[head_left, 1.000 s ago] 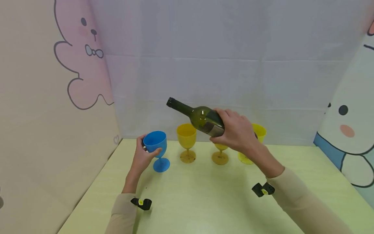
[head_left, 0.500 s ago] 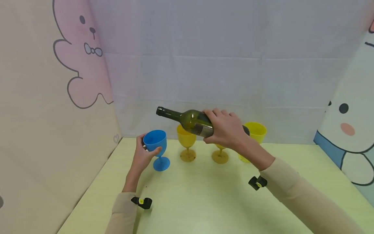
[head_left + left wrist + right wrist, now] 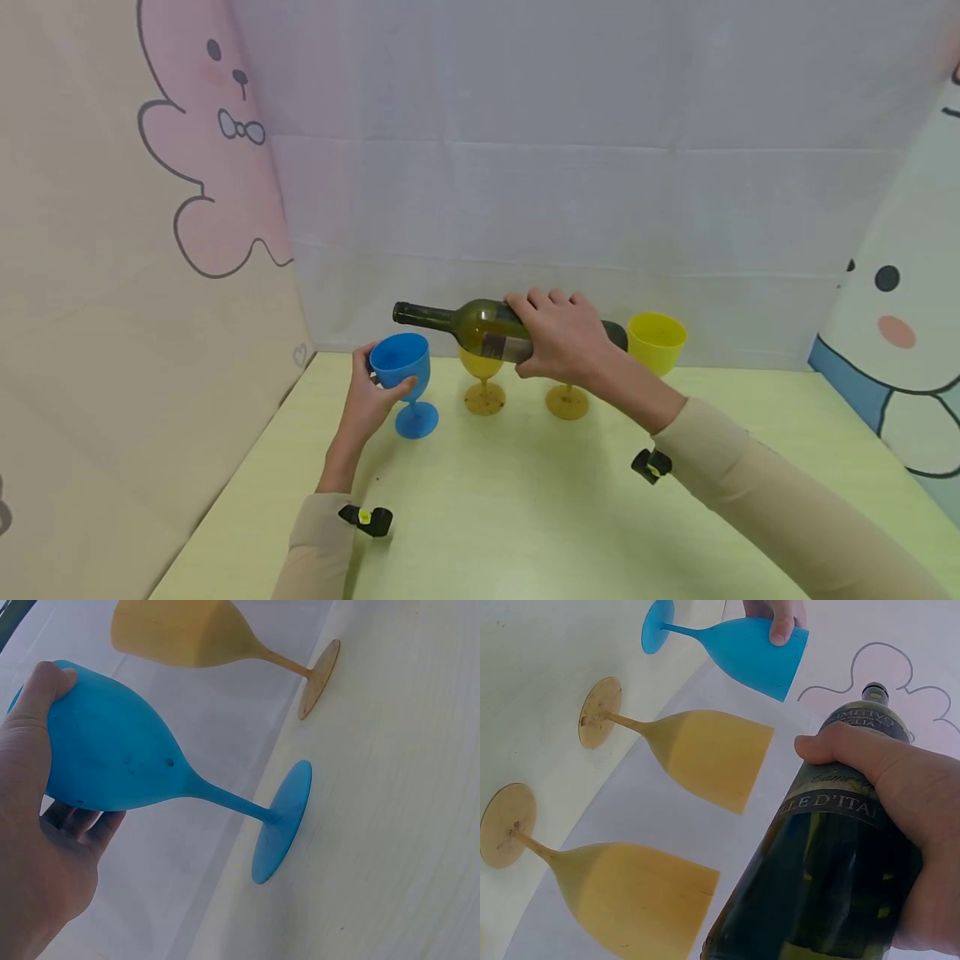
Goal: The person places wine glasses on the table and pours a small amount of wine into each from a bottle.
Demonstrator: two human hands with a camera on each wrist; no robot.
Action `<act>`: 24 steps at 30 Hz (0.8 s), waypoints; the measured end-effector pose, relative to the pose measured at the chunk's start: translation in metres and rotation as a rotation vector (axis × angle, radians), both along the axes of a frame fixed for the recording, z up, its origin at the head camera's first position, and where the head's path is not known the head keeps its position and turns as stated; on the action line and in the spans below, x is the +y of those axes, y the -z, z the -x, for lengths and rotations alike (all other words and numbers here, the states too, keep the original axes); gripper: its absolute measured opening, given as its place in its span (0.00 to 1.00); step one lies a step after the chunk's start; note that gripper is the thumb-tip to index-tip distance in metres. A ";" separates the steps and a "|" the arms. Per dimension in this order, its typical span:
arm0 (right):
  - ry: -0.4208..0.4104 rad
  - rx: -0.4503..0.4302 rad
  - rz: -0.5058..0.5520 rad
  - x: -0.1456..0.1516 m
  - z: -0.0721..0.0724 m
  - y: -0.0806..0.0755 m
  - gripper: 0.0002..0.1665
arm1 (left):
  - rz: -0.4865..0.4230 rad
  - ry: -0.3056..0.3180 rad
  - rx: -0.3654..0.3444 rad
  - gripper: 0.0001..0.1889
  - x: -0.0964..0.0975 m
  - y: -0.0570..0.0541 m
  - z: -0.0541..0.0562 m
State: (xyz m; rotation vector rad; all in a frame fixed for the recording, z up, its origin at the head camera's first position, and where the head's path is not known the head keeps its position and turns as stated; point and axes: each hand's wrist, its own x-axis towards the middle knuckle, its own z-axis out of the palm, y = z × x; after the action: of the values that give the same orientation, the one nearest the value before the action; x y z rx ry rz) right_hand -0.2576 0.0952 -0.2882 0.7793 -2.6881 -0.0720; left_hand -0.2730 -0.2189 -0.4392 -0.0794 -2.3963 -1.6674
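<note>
A blue goblet (image 3: 411,375) stands upright at the left of the row, and my left hand (image 3: 367,404) grips its bowl, thumb on the near side and fingers behind. My right hand (image 3: 566,342) holds a dark green wine bottle (image 3: 480,323) round its labelled body. The bottle lies almost level, its neck pointing left and its mouth just above the blue goblet's rim, apart from it. In the right wrist view, the label (image 3: 832,799) shows on the bottle, with my thumb across it. Whether any liquid leaves the mouth I cannot tell.
Beside the blue goblet stand an orange-yellow goblet (image 3: 484,392), a second one (image 3: 567,402) mostly hidden by my right hand, and a brighter yellow goblet (image 3: 657,342) at the right. A pale cloth wall (image 3: 480,183) rises behind the pale yellow table (image 3: 495,508).
My right hand has brought the bottle left and lower, tipping it from slanting up to nearly level. The left hand and blue goblet have stayed in place.
</note>
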 end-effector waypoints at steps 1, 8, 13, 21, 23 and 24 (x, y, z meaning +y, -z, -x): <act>0.002 -0.003 -0.003 0.000 0.000 0.001 0.54 | 0.000 0.001 -0.004 0.47 0.000 0.000 0.000; -0.019 0.000 -0.038 -0.004 0.001 0.004 0.52 | 0.021 -0.023 -0.002 0.47 -0.002 0.002 0.000; -0.042 0.023 -0.077 -0.008 0.000 0.006 0.50 | 0.024 -0.026 -0.008 0.48 -0.005 0.003 -0.002; -0.044 0.103 -0.178 -0.008 0.001 0.008 0.47 | 0.006 0.002 0.009 0.47 -0.002 0.003 0.001; -0.038 0.115 -0.199 -0.008 0.001 0.007 0.47 | 0.001 0.008 0.016 0.47 -0.001 0.002 0.002; -0.034 0.117 -0.210 -0.008 0.002 0.007 0.48 | 0.001 0.009 0.018 0.47 -0.001 0.002 0.002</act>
State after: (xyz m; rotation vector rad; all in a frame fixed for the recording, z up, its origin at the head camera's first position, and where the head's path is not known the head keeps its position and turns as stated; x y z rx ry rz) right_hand -0.2593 0.0870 -0.2952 0.8537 -2.5829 -0.3843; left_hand -0.2751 -0.2196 -0.4410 -0.1048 -2.3865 -1.6624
